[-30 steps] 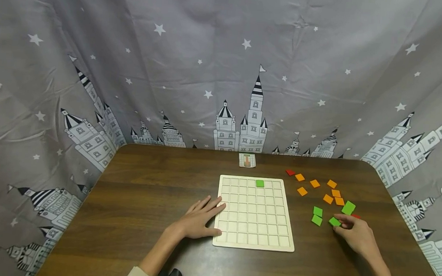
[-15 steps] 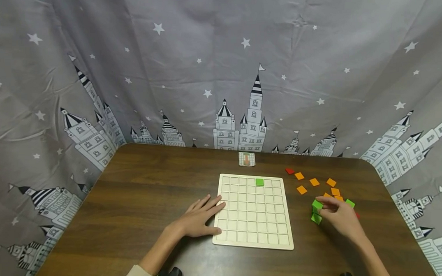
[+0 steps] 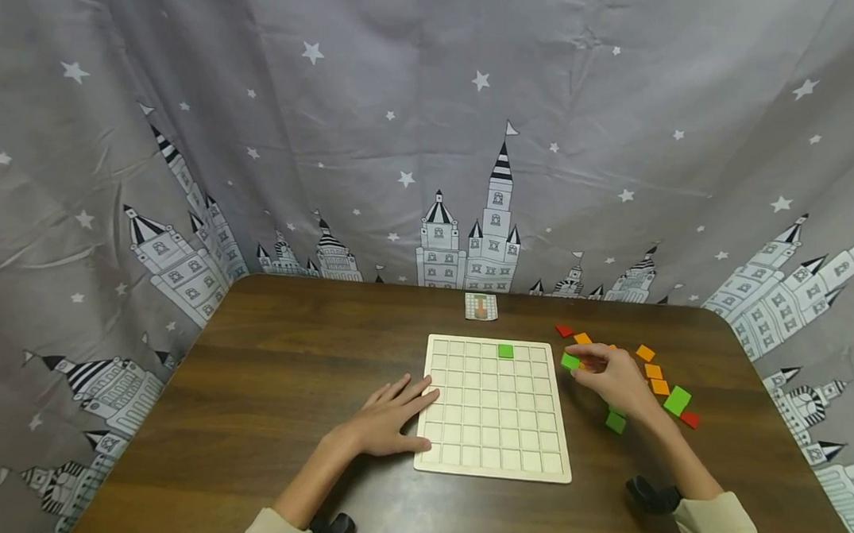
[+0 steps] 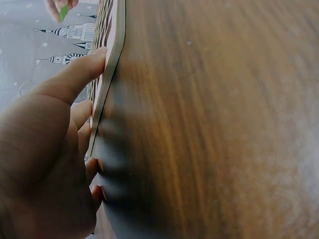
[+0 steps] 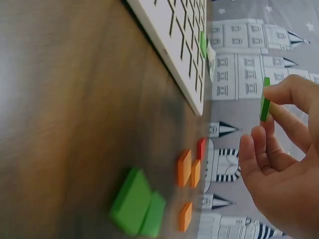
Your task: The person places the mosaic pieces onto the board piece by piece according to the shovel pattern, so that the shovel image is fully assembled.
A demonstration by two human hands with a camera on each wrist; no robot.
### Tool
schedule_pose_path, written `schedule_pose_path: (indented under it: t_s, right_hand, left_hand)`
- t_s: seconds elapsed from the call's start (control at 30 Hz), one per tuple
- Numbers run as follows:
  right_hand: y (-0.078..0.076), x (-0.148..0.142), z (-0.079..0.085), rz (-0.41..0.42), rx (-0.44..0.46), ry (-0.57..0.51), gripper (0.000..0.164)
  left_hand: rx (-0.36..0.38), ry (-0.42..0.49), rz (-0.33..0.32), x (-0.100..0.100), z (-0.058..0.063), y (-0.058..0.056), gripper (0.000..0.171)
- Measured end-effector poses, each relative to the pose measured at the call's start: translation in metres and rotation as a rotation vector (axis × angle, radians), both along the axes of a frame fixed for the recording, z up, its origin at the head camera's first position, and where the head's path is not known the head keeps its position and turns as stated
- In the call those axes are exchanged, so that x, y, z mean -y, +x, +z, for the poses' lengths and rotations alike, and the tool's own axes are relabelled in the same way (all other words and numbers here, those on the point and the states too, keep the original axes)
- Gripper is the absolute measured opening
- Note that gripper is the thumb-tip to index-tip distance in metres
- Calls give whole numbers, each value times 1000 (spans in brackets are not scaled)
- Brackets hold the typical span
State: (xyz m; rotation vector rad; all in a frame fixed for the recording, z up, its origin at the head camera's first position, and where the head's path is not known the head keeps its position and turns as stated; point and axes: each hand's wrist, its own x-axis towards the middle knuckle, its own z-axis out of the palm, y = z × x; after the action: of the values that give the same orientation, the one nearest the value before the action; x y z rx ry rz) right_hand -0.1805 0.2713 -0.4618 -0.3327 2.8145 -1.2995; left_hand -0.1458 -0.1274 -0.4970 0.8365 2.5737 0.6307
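My right hand pinches a green square tile between thumb and fingers, just off the right edge of a pale gridded board. In the right wrist view the pinched tile shows nearly edge-on, raised above the table. My left hand lies spread at the board's left side, with thumb and fingertips on its edge. The left wrist view shows the thumb against the rim. One green tile sits in a top-row cell of the board.
Several orange tiles and red tiles lie right of the board. Green tiles are among them, some partly hidden by the right hand. A small card with a printed grid pattern lies behind the board. A grey curtain hangs behind the table.
My right hand has carried the green tile leftward and away from me, from the pile at the right toward the board's upper right corner. My left hand has stayed in place.
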Motion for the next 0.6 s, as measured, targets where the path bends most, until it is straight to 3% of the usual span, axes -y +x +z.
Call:
schedule_pose_path:
  t_s: [0.27,0.6]
  right_hand:
    - [-24,24,3,103,-16,-25,34]
    - [-49,59,-13,184,-1,-36,36]
  left_hand:
    - [-4,0,-2,-1,1,1,79]
    - [1,2,1,-1,1,1,79]
